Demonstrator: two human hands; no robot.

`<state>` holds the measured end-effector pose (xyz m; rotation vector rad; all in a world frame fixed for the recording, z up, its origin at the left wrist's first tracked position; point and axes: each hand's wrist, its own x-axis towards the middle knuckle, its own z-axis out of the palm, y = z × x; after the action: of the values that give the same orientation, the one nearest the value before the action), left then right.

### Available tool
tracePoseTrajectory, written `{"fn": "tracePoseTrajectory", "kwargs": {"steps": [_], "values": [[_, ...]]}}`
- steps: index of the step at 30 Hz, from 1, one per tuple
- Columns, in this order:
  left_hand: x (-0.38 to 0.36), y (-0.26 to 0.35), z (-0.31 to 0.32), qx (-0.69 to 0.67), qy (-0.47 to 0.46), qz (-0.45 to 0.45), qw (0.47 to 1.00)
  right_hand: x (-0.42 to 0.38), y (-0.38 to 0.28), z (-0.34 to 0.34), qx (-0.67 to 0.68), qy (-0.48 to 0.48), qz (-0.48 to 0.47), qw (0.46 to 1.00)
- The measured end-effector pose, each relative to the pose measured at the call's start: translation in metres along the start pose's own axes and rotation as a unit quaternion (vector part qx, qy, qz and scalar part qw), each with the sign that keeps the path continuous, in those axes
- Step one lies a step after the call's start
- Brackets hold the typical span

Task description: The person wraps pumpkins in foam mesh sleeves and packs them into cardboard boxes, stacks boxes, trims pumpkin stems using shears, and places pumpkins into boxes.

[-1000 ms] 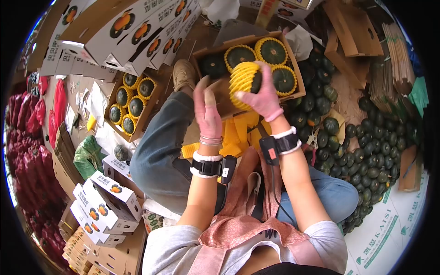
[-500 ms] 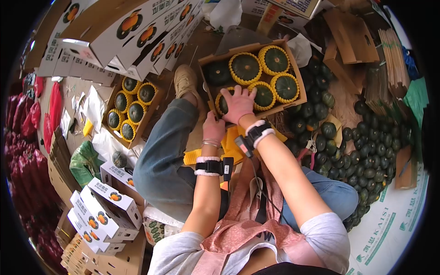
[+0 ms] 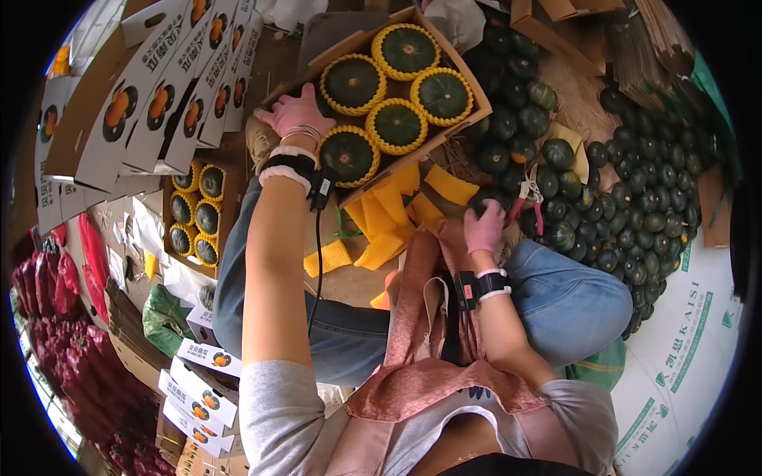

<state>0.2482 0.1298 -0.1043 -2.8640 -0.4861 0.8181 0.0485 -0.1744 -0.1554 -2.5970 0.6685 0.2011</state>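
My left hand [image 3: 298,115], in a pink glove, lies at the left corner of an open cardboard box [image 3: 439,143]. Its fingers are spread, and part of a dark surface shows beside them. Inside the box are several dark green pumpkins [image 3: 399,124] in yellow foam nets; the nearest netted pumpkin [image 3: 346,155] is just right of my left wrist. My right hand [image 3: 484,228], also gloved in pink, is low beside my knee, its fingers curled on a small dark pumpkin [image 3: 486,200] that they partly cover.
Loose yellow foam nets [image 3: 385,226] lie between my legs. Red-handled pruning shears [image 3: 529,190] rest by a large pile of pumpkins [image 3: 627,222] on the right. Another filled box [image 3: 225,214] stands left, below stacked printed cartons [image 3: 151,103].
My right hand has left the netted pumpkins in the box and come down to the right. My left hand has moved along the box to its left corner. The view has turned.
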Motion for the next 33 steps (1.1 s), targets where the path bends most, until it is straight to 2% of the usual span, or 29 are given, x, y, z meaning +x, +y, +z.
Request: {"fn": "tracePoseTrajectory", "kwargs": {"steps": [1,2,4,5,6,7,8,9,10,12,13,15,16,18,19,20,21,23,25,27,30,31,33], "values": [[0.001,0.001,-0.001,-0.019,-0.011,0.005,1.0,0.003,0.003,0.003,-0.045,-0.051,0.035,0.997],[0.0,-0.001,-0.002,-0.036,-0.019,0.008,0.999,0.008,0.016,0.019,-0.023,-0.049,-0.044,0.998],[-0.011,-0.003,-0.014,-0.065,-0.009,-0.008,0.998,0.027,0.019,0.041,-0.018,-0.039,-0.139,0.989],[-0.019,-0.006,-0.018,-0.126,0.042,0.01,0.991,0.034,0.017,0.05,-0.013,-0.033,-0.179,0.983],[-0.028,-0.011,-0.018,-0.183,0.088,0.033,0.979,0.044,0.012,0.052,-0.054,-0.046,-0.18,0.981],[-0.041,-0.015,-0.018,-0.238,0.128,0.058,0.961,0.052,0.007,0.054,-0.086,-0.107,-0.168,0.976],[-0.058,-0.01,-0.017,-0.269,0.181,0.113,0.939,0.063,0.003,0.057,-0.117,-0.167,-0.157,0.966],[-0.079,0.002,-0.027,-0.254,0.185,0.17,0.934,0.073,0.0,0.059,-0.146,-0.221,-0.151,0.952],[-0.086,0.009,-0.02,-0.228,0.224,0.269,0.909,0.079,0.001,0.063,-0.163,-0.256,-0.173,0.937],[-0.098,0.023,0.002,-0.226,0.185,0.358,0.887,0.079,-0.019,0.038,-0.177,-0.338,-0.15,0.912],[-0.105,0.027,0.016,-0.198,0.131,0.354,0.904,0.076,-0.026,0.022,-0.186,-0.375,-0.141,0.897],[-0.144,0.033,0.009,-0.184,0.134,0.313,0.922,0.063,-0.027,-0.001,-0.108,-0.322,-0.16,0.927],[-0.159,0.032,0.011,-0.181,0.165,0.322,0.914,0.053,-0.031,-0.022,-0.054,-0.283,-0.182,0.94],[-0.195,0.042,0.017,-0.349,0.235,0.298,0.857,0.023,-0.043,-0.055,0.029,-0.175,-0.248,0.952],[-0.208,0.038,0.024,-0.446,0.107,0.285,0.842,0.008,-0.049,-0.059,0.058,-0.09,-0.29,0.951],[-0.219,0.044,0.034,-0.549,0.06,0.274,0.787,-0.004,-0.05,-0.045,0.044,0.006,-0.312,0.949],[-0.233,0.047,0.034,-0.63,0.016,0.269,0.729,-0.011,-0.064,-0.073,0.05,-0.083,-0.361,0.927],[-0.248,0.054,0.039,-0.725,0.006,0.254,0.64,-0.027,-0.074,-0.086,0.122,-0.104,-0.384,0.909],[-0.251,0.052,0.045,-0.738,0.015,0.255,0.624,-0.031,-0.077,-0.091,0.254,-0.129,-0.435,0.854],[-0.263,0.041,0.021,-0.729,0.002,0.279,0.625,-0.044,-0.087,-0.128,0.188,-0.169,-0.432,0.866],[-0.273,0.034,0.012,-0.712,0.002,0.304,0.633,-0.048,-0.087,-0.149,0.167,-0.174,-0.507,0.827],[-0.267,0.033,0.021,-0.685,0.032,0.322,0.652,-0.049,-0.088,-0.151,0.249,-0.201,-0.496,0.807],[-0.268,0.029,0.021,-0.701,0.043,0.369,0.609,-0.051,-0.088,-0.148,0.407,-0.25,-0.458,0.75]]}}
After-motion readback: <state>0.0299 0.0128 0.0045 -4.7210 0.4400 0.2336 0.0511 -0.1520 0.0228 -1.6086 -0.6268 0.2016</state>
